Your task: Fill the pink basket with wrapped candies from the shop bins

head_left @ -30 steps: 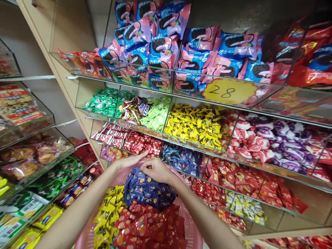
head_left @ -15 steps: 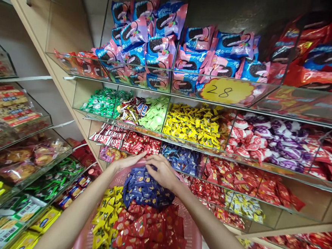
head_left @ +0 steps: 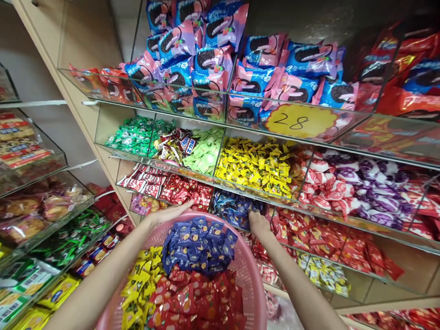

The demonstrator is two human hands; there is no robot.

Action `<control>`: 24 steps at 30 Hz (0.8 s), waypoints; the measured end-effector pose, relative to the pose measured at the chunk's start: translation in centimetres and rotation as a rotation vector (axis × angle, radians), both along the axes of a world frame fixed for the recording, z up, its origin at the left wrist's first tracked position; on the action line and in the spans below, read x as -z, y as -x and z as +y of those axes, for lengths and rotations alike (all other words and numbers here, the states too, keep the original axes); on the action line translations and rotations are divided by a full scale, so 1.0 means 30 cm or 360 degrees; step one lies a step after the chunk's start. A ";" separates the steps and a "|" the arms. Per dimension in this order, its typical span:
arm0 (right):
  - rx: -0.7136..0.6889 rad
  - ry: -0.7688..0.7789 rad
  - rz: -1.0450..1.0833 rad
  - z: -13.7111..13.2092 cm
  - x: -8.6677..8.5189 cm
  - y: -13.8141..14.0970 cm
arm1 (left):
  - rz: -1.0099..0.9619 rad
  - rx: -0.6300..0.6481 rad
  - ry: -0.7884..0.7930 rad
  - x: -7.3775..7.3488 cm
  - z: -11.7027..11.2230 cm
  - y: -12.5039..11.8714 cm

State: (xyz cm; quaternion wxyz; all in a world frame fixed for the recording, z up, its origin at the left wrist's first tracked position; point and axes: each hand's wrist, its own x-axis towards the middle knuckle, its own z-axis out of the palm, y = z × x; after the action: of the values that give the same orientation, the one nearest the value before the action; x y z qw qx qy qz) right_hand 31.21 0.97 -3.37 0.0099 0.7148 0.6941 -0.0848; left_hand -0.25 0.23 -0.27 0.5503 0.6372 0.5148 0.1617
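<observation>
A pink plastic basket [head_left: 253, 260] stands below the shelves, holding yellow-wrapped candies [head_left: 138, 282], red packets [head_left: 198, 304] and a heap of dark blue packets [head_left: 201, 244]. My left hand [head_left: 172, 214] lies against the basket's far rim with its fingers stretched out, no packet showing in it. Beyond the rim, my right hand [head_left: 259, 224] reaches into the shelf compartment of dark blue candy packets [head_left: 230, 203]. Its fingers are bent down onto these packets, and the fingertips are partly hidden among them.
Clear-fronted shelf compartments hold yellow candies [head_left: 255, 167], green candies [head_left: 133, 135], red packets [head_left: 302, 228] and purple-and-white ones [head_left: 382, 191]. Above are blue-and-pink cookie packs [head_left: 218, 29] and a yellow "28" sign [head_left: 302, 120]. More snack shelves [head_left: 14, 241] line the left.
My right hand has moved from above the blue packets in the basket, rightward over the rim, into the shelf compartment of blue packets. My left hand has stayed at the rim.
</observation>
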 end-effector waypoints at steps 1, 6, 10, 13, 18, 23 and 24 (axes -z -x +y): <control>0.0000 0.0034 -0.0035 0.005 0.001 0.004 | -0.0022 0.0011 0.0042 -0.001 0.000 -0.003; -0.0059 0.0146 -0.0155 0.025 0.005 0.009 | -0.0114 -0.0024 0.0175 -0.019 -0.010 -0.019; -0.0134 0.0227 -0.0206 0.029 0.004 -0.001 | -0.0301 0.0072 0.0349 -0.031 -0.019 -0.026; -0.0167 0.0269 -0.0224 0.034 0.001 -0.005 | -0.0298 0.0069 0.0346 -0.032 -0.017 -0.025; -0.0249 0.0190 -0.0191 0.031 0.007 -0.019 | -0.0171 0.0009 0.0194 -0.018 -0.005 -0.016; -0.0331 0.0047 -0.0063 0.022 0.019 -0.045 | -0.0084 -0.0036 0.0161 -0.002 0.001 -0.008; -0.0348 0.0013 -0.0023 0.019 0.016 -0.049 | -0.0080 -0.0034 0.0170 -0.001 0.001 -0.007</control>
State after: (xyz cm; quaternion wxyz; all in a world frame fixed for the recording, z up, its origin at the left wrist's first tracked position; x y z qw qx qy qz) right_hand 32.68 1.54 -3.85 0.0272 0.6352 0.7676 -0.0809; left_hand -0.03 0.26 -0.23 0.5946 0.5971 0.5153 0.1558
